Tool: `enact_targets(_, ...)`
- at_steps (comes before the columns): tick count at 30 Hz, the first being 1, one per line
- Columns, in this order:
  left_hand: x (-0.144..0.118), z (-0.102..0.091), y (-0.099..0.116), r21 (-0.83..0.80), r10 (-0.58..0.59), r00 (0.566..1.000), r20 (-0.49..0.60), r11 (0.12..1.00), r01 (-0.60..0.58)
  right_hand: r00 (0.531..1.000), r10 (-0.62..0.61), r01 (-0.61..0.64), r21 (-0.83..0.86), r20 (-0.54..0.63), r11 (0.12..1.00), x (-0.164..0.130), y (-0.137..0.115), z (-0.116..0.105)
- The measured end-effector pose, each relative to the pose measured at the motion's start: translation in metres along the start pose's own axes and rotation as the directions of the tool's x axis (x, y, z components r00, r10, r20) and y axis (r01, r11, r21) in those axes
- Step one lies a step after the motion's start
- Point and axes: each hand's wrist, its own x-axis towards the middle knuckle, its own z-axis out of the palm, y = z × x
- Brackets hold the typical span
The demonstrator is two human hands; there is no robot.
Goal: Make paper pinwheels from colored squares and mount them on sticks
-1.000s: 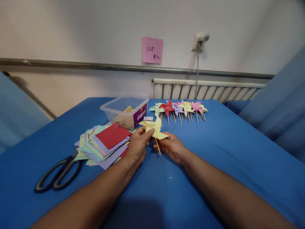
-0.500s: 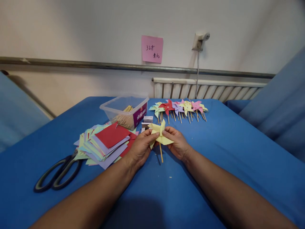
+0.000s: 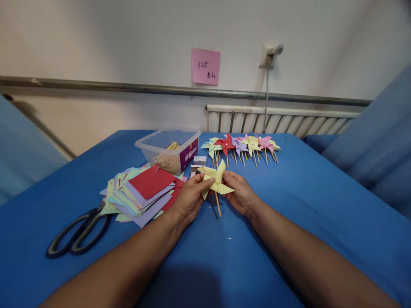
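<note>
A pale yellow paper pinwheel (image 3: 219, 185) on a thin wooden stick (image 3: 218, 205) is held up over the blue table. My left hand (image 3: 192, 194) is closed on its left side, thumb lying against the paper near the centre. On the other side my right hand (image 3: 239, 192) is closed at the paper's right blades, with the thumb near the upper right one. The fingers behind the paper are hidden. The stick points down toward me, its lower end free.
Left of my hands lie piled coloured paper sheets (image 3: 150, 182) and large scissors (image 3: 78, 233). Behind them stand a clear plastic tub (image 3: 154, 143) of wooden sticks and small boxes (image 3: 199, 161). Finished-looking pinwheels (image 3: 240, 146) lie in a row at the table's (image 3: 305, 205) back.
The pinwheel has turned slightly, its top blade leaning further right and its stick tilting. My right thumb has shifted from near the centre outward to the right. My left hand stays nearly still.
</note>
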Motion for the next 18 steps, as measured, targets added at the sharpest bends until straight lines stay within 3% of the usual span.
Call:
enact_targets(4, 0.003, -0.003, 0.002, -0.013, 0.031, 0.992, -0.122, 0.999, -0.033, 0.996, -0.041, 0.034, -0.084, -0.080, 0.996, 0.003, 0.002, -0.004)
enact_targets(7, 0.006, -0.004, 0.003, -0.025, 0.038, 0.979, -0.200, 0.999, -0.044, 0.972, -0.209, 0.163, -0.337, -0.104, 0.927, 0.001, 0.002, -0.004)
enact_targets(10, 0.006, -0.004, 0.004, -0.043, 0.042, 0.978, -0.206, 0.998, -0.051, 0.907, -0.419, 0.333, -0.682, 0.044, 0.651, -0.004, 0.002, 0.001)
enact_targets(13, 0.004, -0.003, 0.003, -0.050, 0.041, 0.987, -0.156, 0.998, -0.049, 0.866, -0.469, 0.370, -0.855, 0.176, 0.363, -0.010, 0.003, 0.005)
enact_targets(15, 0.003, -0.002, 0.002, -0.057, 0.032, 0.989, -0.144, 0.998, -0.041, 0.865, -0.463, 0.350, -0.895, 0.195, 0.277, -0.012, 0.003, 0.006)
enact_targets(18, 0.003, -0.001, 0.001, -0.075, 0.022, 0.987, -0.157, 0.997, -0.035, 0.870, -0.455, 0.334, -0.906, 0.190, 0.261, -0.011, 0.003, 0.005)
